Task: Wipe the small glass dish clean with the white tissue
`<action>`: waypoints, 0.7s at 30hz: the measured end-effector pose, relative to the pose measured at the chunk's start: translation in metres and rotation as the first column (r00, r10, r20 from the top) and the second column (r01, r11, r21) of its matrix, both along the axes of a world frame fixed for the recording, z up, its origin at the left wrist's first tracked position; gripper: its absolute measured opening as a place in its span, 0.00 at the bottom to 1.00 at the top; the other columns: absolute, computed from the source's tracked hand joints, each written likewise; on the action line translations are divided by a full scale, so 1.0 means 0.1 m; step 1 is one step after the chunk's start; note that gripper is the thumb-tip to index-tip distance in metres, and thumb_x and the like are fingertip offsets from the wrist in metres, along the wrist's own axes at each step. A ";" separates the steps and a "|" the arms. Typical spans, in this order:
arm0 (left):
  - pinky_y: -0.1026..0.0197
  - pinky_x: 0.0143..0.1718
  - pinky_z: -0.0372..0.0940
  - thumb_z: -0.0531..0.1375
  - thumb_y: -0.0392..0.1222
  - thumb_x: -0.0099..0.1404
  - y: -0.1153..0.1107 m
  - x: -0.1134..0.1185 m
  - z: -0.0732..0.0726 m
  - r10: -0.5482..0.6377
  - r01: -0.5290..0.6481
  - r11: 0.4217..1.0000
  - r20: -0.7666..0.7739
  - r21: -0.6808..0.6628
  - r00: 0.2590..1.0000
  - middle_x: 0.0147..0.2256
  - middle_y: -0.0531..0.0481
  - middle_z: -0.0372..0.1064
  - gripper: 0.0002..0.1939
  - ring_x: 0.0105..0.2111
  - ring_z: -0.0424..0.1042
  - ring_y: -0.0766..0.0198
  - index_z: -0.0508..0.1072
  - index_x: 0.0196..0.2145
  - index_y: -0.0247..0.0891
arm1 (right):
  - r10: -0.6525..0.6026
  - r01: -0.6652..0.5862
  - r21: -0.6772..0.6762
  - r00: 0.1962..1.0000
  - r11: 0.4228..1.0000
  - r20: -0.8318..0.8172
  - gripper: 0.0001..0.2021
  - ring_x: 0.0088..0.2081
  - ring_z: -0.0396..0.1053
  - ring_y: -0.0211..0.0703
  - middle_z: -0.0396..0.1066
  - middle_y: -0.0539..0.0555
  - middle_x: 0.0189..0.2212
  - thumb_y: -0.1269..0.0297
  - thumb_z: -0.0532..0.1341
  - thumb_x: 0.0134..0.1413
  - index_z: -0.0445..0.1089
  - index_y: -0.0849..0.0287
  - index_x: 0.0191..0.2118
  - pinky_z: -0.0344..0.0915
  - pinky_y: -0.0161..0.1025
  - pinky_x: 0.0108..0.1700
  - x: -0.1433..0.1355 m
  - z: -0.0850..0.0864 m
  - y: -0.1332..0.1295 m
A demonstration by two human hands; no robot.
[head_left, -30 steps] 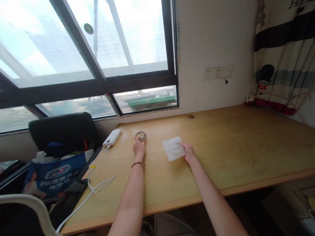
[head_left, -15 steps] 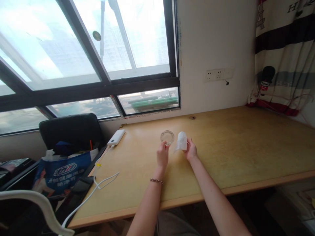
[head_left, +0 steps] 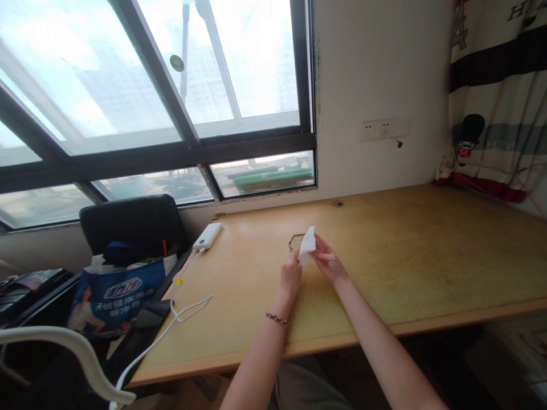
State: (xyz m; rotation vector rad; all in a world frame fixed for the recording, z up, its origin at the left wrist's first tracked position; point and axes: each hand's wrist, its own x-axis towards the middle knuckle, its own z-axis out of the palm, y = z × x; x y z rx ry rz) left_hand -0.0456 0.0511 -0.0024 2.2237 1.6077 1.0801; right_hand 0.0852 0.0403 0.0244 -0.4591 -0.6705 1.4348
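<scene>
A clear, round glass-like object [head_left: 292, 244] is tilted above the wooden table, gripped by my left hand [head_left: 291, 273] at its near edge. Its exact kind is hard to make out. My right hand [head_left: 328, 261] pinches a white tissue [head_left: 307, 246], which hangs over the right side of the round object and hides that part. The two hands are close together, the left fingertips right by the tissue's lower edge. A braided bracelet [head_left: 277, 318] circles my left wrist.
On the table [head_left: 405, 256], a white power bank [head_left: 208, 236] lies at the left edge with a white cable [head_left: 188, 312]. Left of the table are a black chair [head_left: 130, 225] and a blue printed bag [head_left: 122, 299]. A window and wall sockets [head_left: 376, 130] are behind.
My right hand has brought the tissue left against the round glass object. That object has tilted, and the tissue now covers part of it. The view has shifted slightly left.
</scene>
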 end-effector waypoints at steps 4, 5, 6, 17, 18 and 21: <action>0.65 0.29 0.58 0.50 0.34 0.57 0.01 0.02 -0.06 0.011 -0.012 1.000 -0.057 -0.010 0.998 0.29 0.46 0.68 0.16 0.28 0.68 0.63 0.62 0.45 0.37 | -0.145 0.174 -0.131 0.968 0.976 0.204 0.21 0.34 0.68 0.39 0.69 0.52 0.40 0.66 0.62 0.33 0.66 0.57 0.41 0.65 0.31 0.29 -0.03 -0.18 0.08; 0.65 0.29 0.59 0.50 0.34 0.57 0.02 0.02 -0.07 0.017 -0.017 1.000 -0.071 -0.001 0.997 0.29 0.46 0.68 0.17 0.28 0.68 0.63 0.62 0.45 0.37 | -0.173 0.221 -0.151 0.944 0.964 0.280 0.21 0.30 0.68 0.38 0.69 0.53 0.39 0.64 0.62 0.33 0.66 0.58 0.40 0.65 0.30 0.26 -0.04 -0.23 0.10; 0.65 0.29 0.59 0.50 0.34 0.57 0.02 0.02 -0.08 0.021 -0.020 1.000 -0.083 0.011 0.996 0.29 0.46 0.68 0.17 0.28 0.67 0.63 0.62 0.46 0.37 | -0.183 0.252 -0.164 0.919 0.954 0.349 0.21 0.27 0.68 0.37 0.69 0.53 0.38 0.62 0.62 0.33 0.66 0.59 0.40 0.64 0.30 0.23 -0.04 -0.27 0.11; 0.66 0.32 0.60 0.50 0.32 0.56 -0.07 0.03 0.00 -0.152 0.174 0.977 -0.172 0.124 0.973 0.33 0.46 0.64 0.20 0.31 0.65 0.66 0.65 0.46 0.43 | -0.180 0.330 -0.236 0.851 0.914 0.493 0.11 0.21 0.66 0.38 0.70 0.51 0.22 0.62 0.59 0.35 0.67 0.62 0.29 0.63 0.33 0.21 -0.05 -0.45 0.20; 0.66 0.33 0.60 0.51 0.33 0.56 -0.08 0.04 0.02 -0.181 0.196 0.972 -0.122 0.126 0.976 0.34 0.47 0.64 0.20 0.31 0.65 0.67 0.64 0.47 0.44 | -0.207 0.377 -0.232 0.820 0.897 0.534 0.09 0.21 0.65 0.38 0.69 0.51 0.20 0.63 0.58 0.35 0.67 0.62 0.28 0.62 0.32 0.20 -0.03 -0.47 0.21; 0.64 0.34 0.62 0.54 0.37 0.55 -0.09 0.07 0.06 -0.231 0.218 0.969 0.115 0.116 0.966 0.39 0.46 0.61 0.27 0.31 0.64 0.68 0.55 0.53 0.44 | -0.335 0.572 -0.153 0.654 0.806 0.678 0.06 0.21 0.64 0.38 0.68 0.50 0.19 0.64 0.57 0.36 0.66 0.60 0.24 0.60 0.32 0.22 0.02 -0.50 0.22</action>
